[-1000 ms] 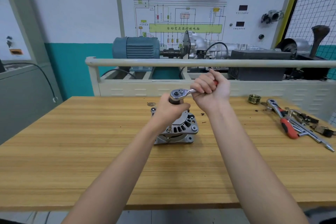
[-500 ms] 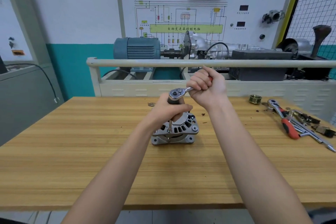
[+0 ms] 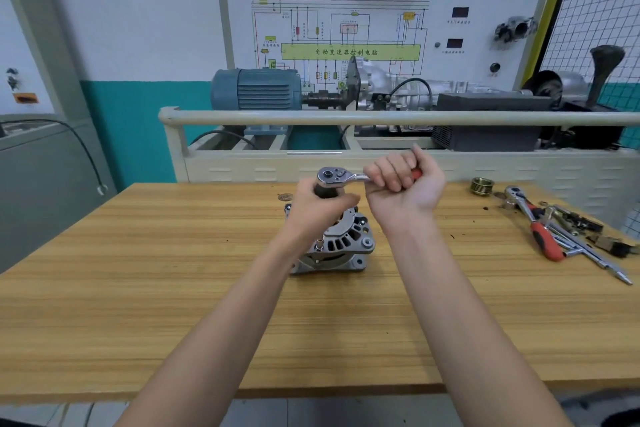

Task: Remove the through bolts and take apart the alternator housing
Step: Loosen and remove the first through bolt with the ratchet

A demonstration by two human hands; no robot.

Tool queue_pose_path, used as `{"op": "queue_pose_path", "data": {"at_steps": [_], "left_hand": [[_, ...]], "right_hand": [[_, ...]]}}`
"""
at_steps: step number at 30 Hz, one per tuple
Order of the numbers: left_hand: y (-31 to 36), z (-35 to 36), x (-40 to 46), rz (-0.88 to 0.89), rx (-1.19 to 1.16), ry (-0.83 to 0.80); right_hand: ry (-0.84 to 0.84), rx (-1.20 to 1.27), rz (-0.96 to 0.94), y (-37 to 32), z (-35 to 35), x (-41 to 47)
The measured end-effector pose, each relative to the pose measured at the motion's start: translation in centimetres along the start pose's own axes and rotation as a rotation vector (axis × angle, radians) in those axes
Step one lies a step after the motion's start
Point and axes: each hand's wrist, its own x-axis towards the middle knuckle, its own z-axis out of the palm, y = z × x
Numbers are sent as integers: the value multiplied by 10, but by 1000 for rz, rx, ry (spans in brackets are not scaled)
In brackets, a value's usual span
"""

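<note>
Standing on the wooden bench, the alternator takes a ratchet from above. The left hand wraps the black socket under the ratchet head; the right hand clenches the red handle. Keeping the socket square on the bolt should prevent slipping.

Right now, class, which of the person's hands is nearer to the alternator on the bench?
Left. The left hand grips the dark socket extension directly above the alternator, overlapping it in view. The right hand holds the ratchet handle, higher up and off to the right.
</note>
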Motion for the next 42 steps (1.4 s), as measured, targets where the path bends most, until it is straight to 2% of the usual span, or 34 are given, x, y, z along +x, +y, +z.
{"op": "queue_pose_path", "data": {"at_steps": [2, 3, 5, 7, 11, 13, 15, 18, 20, 22, 24, 27, 30, 32, 35, 42], "left_hand": [[5, -15, 2, -23, 25, -215], [7, -18, 3, -36, 33, -263], [7, -17, 4, -49, 45, -251], [5, -8, 4, -42, 56, -123], [-1, 17, 1, 5, -6, 307], [-3, 26, -1, 25, -16, 410], [-3, 25, -1, 25, -4, 359], [1, 3, 0, 5, -5, 21], [4, -13, 2, -21, 9, -222], [7, -18, 4, -40, 45, -320], [5, -15, 7, -61, 63, -249], [-1, -5, 8, -74, 20, 2], [-3, 8, 8, -73, -64, 244], [-3, 15, 8, -50, -107, 331], [-3, 14, 7, -39, -95, 294], [5, -14, 1, -25, -6, -152]], "right_hand": [[-5, -24, 142, -4, 5, 13], [-10, -34, 187, -5, 7, 17], [-13, -37, 210, -5, 8, 21], [-7, -11, 143, -3, 5, 17], [1, -19, -108, 6, -8, -9], [-15, -46, -167, 8, -11, -19], [-22, -50, -154, 4, -10, -18], [-17, -61, -35, -4, -7, -2], [-2, -189, 38, -7, -4, 12], [13, -349, 88, -7, -2, 23], [40, -539, 109, -9, -3, 28], [106, -820, 61, -11, -13, 18], [56, -861, -70, -9, -26, -4], [-28, -836, -132, -5, -31, -17], [-139, -772, -146, -2, -30, -21], [-228, -623, -24, 1, -27, 10]]}}
